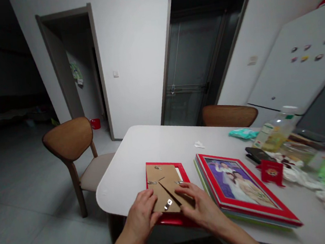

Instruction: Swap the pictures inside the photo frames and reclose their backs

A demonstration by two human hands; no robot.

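A small red picture frame (182, 171) lies face down at the table's near edge, its brown backing board (159, 195) showing metal clips and a slanted flap. My left hand (142, 212) holds the frame's near left side, fingers on the board and thumb at the lower edge. On the right, my right hand (197, 204) grips the board's near right part, its fingers near a clip and its thumb at the flap's edge. The board does not sit square in the frame; a white strip shows at the far right corner.
Right of my hands, a large red-framed photo (240, 183) tops a stack of frames. Beyond it are a bottle (277, 130), a black object (257, 153), a teal packet (243, 133), a red card (272, 172) and crumpled tissues. Chairs stand left (69, 140) and behind the white table (117, 166).
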